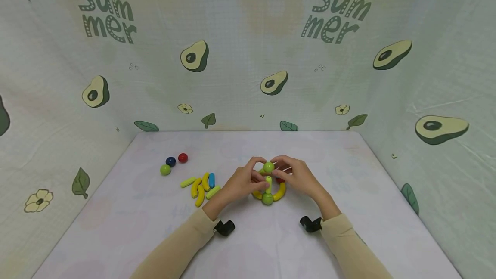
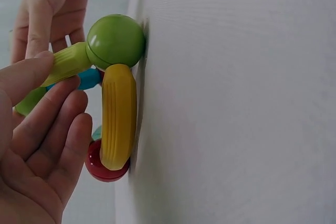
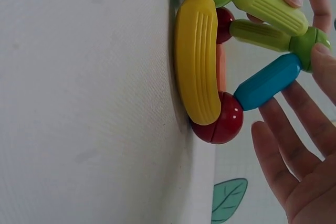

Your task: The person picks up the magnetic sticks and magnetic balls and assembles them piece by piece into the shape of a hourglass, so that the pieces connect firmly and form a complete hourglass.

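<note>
A small frame of toy magnetic sticks and balls stands between the hands. My left hand (image 1: 245,180) pinches a light green stick (image 2: 70,63) that slants up from a green ball (image 2: 116,40) at the near base. The right hand (image 1: 296,176) holds the top green ball (image 1: 268,167) between thumb and fingers. Below that ball, a blue stick (image 3: 268,82) runs down to a red ball (image 3: 227,119); another light green stick (image 3: 260,34) runs to a second red ball (image 3: 224,24). A curved yellow stick (image 3: 197,59) joins base balls. Whether the pinched stick touches the top ball, I cannot tell.
On the left of the table (image 1: 255,244) lie loose balls: red (image 1: 183,157), dark blue (image 1: 171,162) and green (image 1: 165,169). Nearer the left forearm are curved yellow sticks (image 1: 200,195), light green sticks (image 1: 188,182) and a blue stick (image 1: 211,180).
</note>
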Demonstrator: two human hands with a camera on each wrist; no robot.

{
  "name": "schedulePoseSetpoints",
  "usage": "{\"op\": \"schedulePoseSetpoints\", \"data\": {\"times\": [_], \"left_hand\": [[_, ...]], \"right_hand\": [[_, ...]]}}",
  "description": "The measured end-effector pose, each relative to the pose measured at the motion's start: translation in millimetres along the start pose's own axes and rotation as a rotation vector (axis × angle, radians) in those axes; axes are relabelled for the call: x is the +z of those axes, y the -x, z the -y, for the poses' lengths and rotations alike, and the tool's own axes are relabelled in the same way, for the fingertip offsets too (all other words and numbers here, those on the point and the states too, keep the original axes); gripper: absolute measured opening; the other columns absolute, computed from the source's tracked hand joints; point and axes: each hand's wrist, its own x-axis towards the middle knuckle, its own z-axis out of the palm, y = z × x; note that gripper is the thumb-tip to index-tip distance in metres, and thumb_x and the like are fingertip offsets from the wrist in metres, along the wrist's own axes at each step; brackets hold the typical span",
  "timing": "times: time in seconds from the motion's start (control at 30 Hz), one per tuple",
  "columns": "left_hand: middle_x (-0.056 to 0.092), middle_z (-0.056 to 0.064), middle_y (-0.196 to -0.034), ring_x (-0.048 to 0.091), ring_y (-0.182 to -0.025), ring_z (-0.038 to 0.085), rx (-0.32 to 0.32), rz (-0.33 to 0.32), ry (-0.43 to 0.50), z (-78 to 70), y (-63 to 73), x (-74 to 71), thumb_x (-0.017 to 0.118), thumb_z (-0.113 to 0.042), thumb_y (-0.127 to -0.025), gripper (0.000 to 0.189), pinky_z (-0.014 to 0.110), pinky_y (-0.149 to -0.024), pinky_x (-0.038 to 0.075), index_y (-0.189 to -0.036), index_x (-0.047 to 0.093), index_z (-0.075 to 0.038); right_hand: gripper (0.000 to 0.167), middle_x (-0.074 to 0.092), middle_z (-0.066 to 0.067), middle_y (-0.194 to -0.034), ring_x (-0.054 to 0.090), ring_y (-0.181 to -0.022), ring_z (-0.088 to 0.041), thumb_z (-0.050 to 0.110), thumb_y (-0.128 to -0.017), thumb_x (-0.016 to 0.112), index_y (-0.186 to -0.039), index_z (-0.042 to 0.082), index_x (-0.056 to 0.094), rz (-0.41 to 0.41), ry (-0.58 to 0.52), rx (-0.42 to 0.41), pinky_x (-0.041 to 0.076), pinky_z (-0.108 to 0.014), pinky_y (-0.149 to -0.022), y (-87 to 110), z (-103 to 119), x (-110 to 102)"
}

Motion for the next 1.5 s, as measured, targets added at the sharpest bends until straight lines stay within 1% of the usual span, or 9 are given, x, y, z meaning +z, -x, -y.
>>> {"op": "schedulePoseSetpoints", "data": {"times": [0.13,0.37,0.5,0.8,0.97,1.07,1.3,1.43,1.5], "left_hand": [[0.079,-0.010,-0.098,0.073,-0.085,0.005,0.001,-0.004,-0.008,-0.1,-0.9,0.5,0.080,-0.025,-0.098,0.064,0.024,-0.081,0.061,-0.148,0.041,-0.024],[0.079,-0.009,-0.099,0.072,-0.083,0.005,0.001,-0.010,-0.014,1.0,-1.5,1.4,0.079,-0.025,-0.098,0.058,0.024,-0.078,0.061,-0.144,0.043,-0.025],[0.080,-0.008,-0.099,0.073,-0.083,0.004,0.006,-0.013,-0.016,1.3,-2.1,1.8,0.079,-0.024,-0.098,0.055,0.023,-0.077,0.061,-0.141,0.044,-0.025],[0.080,-0.008,-0.098,0.072,-0.082,0.004,0.032,-0.025,-0.019,1.9,-1.1,2.1,0.078,-0.024,-0.099,0.054,0.023,-0.077,0.061,-0.141,0.044,-0.024],[0.079,-0.009,-0.096,0.071,-0.081,0.005,0.029,-0.040,-0.030,1.8,-1.2,2.3,0.078,-0.025,-0.099,0.054,0.024,-0.075,0.060,-0.141,0.045,-0.024],[0.079,-0.009,-0.097,0.071,-0.081,0.005,0.028,-0.034,-0.027,1.2,-0.8,1.4,0.078,-0.026,-0.099,0.054,0.024,-0.076,0.060,-0.142,0.044,-0.024],[0.079,-0.008,-0.103,0.073,-0.089,0.004,0.068,-0.030,-0.042,2.4,-1.0,-8.9,0.077,-0.023,-0.099,0.055,0.024,-0.083,0.061,-0.144,0.047,-0.018],[0.079,-0.010,-0.105,0.072,-0.092,0.003,0.071,-0.036,-0.055,3.3,-0.6,-21.6,0.077,-0.021,-0.100,0.052,0.024,-0.087,0.060,-0.143,0.050,-0.018],[0.078,-0.011,-0.105,0.072,-0.092,0.004,0.065,-0.057,-0.069,2.1,0.2,-29.8,0.078,-0.021,-0.099,0.049,0.025,-0.087,0.060,-0.141,0.052,-0.019]], "right_hand": [[0.032,0.076,-0.004,-0.116,0.072,-0.108,-0.026,0.019,-0.101,0.075,-0.132,0.017,0.068,0.013,-0.004,-0.001,0.061,-0.050,-0.095,0.4,1.3,-1.9],[0.027,0.075,0.002,-0.113,0.072,-0.105,-0.019,0.020,-0.100,0.077,-0.126,0.020,0.070,0.043,-0.019,-0.016,0.061,-0.047,-0.095,0.4,-0.1,-4.6],[0.026,0.075,0.003,-0.112,0.072,-0.105,-0.017,0.021,-0.099,0.077,-0.125,0.020,0.071,0.057,-0.023,-0.025,0.061,-0.047,-0.095,0.9,-0.8,-5.2],[0.030,0.075,0.000,-0.115,0.072,-0.106,-0.022,0.022,-0.099,0.078,-0.127,0.017,0.070,0.044,-0.023,-0.042,0.062,-0.048,-0.094,0.3,-0.7,-2.3],[0.031,0.075,-0.002,-0.117,0.073,-0.107,-0.024,0.022,-0.099,0.077,-0.129,0.015,0.069,0.027,-0.019,-0.057,0.062,-0.048,-0.094,0.2,0.4,-0.2],[0.031,0.075,-0.001,-0.118,0.073,-0.107,-0.025,0.022,-0.099,0.077,-0.128,0.015,0.070,0.020,-0.011,-0.055,0.062,-0.047,-0.093,0.2,0.2,0.6],[0.029,0.075,-0.001,-0.120,0.072,-0.110,-0.025,0.021,-0.100,0.076,-0.128,0.016,0.069,0.017,-0.009,-0.023,0.061,-0.049,-0.095,0.4,0.4,0.5],[0.030,0.075,-0.001,-0.120,0.072,-0.110,-0.024,0.022,-0.100,0.076,-0.129,0.016,0.069,0.022,-0.009,-0.020,0.061,-0.049,-0.096,-0.1,0.9,1.0],[0.031,0.075,-0.001,-0.120,0.072,-0.110,-0.023,0.024,-0.100,0.076,-0.129,0.017,0.069,0.025,-0.005,-0.019,0.061,-0.048,-0.096,-0.3,1.0,1.6]]}}
